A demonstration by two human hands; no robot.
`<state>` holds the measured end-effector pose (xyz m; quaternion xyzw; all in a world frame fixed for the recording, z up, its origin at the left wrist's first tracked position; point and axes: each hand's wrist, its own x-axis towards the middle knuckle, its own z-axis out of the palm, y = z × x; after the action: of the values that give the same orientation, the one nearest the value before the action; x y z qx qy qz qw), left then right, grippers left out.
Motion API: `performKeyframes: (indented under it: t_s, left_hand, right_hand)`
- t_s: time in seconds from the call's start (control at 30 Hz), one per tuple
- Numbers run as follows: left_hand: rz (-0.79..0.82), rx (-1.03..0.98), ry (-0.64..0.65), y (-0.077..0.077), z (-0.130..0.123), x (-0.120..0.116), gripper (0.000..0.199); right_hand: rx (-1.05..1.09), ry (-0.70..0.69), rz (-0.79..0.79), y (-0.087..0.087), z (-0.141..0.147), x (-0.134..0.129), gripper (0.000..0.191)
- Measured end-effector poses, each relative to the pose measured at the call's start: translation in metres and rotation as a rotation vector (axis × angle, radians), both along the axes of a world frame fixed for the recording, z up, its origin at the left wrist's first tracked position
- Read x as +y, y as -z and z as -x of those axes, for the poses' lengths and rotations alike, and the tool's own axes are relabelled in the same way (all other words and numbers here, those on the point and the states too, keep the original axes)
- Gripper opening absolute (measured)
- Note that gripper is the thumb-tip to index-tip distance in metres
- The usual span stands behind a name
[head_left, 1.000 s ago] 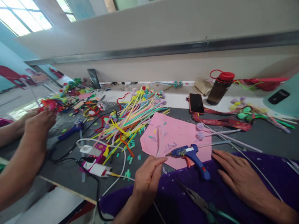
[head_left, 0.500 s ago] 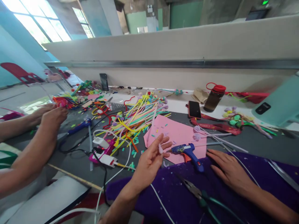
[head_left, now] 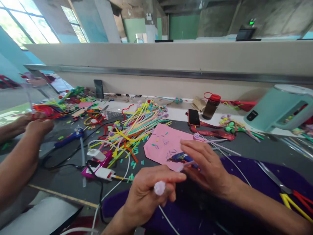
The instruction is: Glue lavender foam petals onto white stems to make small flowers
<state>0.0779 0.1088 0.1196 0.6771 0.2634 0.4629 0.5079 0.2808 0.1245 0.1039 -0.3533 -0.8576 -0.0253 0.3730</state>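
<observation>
My left hand is closed on a pale lilac pipe cleaner, whose fuzzy end shows between the fingers. Beside it, my right hand has its fingers extended near another lilac stretch of pipe cleaner; whether it grips that piece is hidden. Partly behind the right hand, a blue glue gun lies on a pink sheet scattered with small clippings. Lilac flower-like pieces on stems rest at the sheet's right edge. Purple cloth lies under my hands.
Scissors lie at right. Farther back are a phone, a bottle and a teal kettle. Coloured pipe cleaners and a power strip sit left of centre. Another person's hands hold red material.
The view has turned right. My right hand has lifted off the cloth and come in beside my left. My left hand has curled closed and moved lower.
</observation>
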Motion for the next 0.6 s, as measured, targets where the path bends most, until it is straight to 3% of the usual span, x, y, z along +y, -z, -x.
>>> performKeyframes:
  t_s: [0.13, 0.2, 0.3, 0.37, 0.5, 0.6]
  left_hand:
    - [0.054, -0.091, -0.072, -0.005, -0.004, 0.009, 0.017]
    - [0.227, -0.199, -0.045, 0.0, -0.008, 0.017, 0.015]
    - [0.534, -0.32, 0.098, 0.01, -0.014, 0.026, 0.014]
    - [0.674, -0.346, 0.181, 0.016, -0.018, 0.029, 0.014]
    - [0.749, -0.362, 0.177, 0.02, -0.019, 0.032, 0.013]
    - [0.695, -0.416, 0.057, 0.018, -0.013, 0.037, 0.015]
  right_hand:
    - [0.015, -0.138, 0.132, -0.008, 0.02, -0.009, 0.017]
    - [0.055, -0.151, 0.328, -0.006, 0.024, -0.018, 0.023]
    - [0.159, -0.217, 0.701, -0.003, 0.027, -0.031, 0.035]
    - [0.211, -0.251, 0.847, -0.002, 0.027, -0.038, 0.036]
    - [0.099, -0.187, 0.85, 0.003, 0.013, -0.041, 0.026]
    - [0.039, 0.041, 0.797, 0.022, -0.017, -0.033, 0.02]
